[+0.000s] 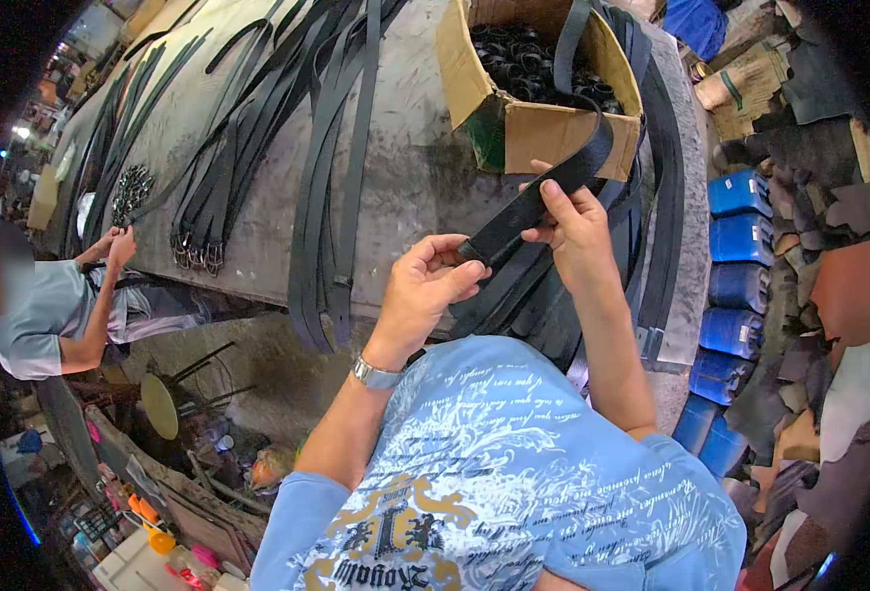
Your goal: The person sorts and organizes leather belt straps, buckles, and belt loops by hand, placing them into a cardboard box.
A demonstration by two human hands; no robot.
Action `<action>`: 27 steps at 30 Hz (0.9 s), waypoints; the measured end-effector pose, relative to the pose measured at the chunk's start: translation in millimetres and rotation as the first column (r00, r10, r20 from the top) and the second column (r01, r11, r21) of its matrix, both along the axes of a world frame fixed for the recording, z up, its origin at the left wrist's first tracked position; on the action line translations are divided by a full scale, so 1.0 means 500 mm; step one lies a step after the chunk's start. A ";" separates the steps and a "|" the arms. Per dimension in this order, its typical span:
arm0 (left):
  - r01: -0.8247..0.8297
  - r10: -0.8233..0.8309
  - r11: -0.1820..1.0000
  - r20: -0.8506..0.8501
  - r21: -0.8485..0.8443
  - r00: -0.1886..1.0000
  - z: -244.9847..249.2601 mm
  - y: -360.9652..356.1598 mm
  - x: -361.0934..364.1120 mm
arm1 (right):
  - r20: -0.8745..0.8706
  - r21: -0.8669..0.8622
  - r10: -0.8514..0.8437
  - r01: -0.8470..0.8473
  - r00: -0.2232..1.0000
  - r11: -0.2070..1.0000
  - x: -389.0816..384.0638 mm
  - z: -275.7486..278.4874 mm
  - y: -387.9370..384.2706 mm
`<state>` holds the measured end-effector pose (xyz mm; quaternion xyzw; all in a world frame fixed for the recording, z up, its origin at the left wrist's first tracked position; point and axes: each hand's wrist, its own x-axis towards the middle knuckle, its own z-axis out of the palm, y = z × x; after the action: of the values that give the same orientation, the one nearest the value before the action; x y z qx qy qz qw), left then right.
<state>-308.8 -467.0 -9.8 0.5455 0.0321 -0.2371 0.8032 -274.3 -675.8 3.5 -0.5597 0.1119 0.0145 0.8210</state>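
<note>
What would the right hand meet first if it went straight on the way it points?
Probably the cardboard box just beyond the right hand, which holds a black strap; depth is unclear.

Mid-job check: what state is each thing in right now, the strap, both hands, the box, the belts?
black strap: held between both hands, far part curving up over the box.
left hand: shut, pinching the strap's end.
right hand: shut on the strap farther along.
cardboard box: open, holding dark rings.
belts: laid flat on the table, some hanging over its edge.
</note>
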 end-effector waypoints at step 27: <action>0.064 -0.065 0.996 -0.019 -0.056 0.998 -0.010 -0.041 -0.014 | -0.040 -0.161 0.211 -0.214 0.977 0.963 -0.050 -0.068 0.026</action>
<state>-315.9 -487.7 -14.8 0.5212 0.0163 -0.2691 0.8097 -299.2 -662.7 -30.5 -0.6340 0.0613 0.0995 0.7644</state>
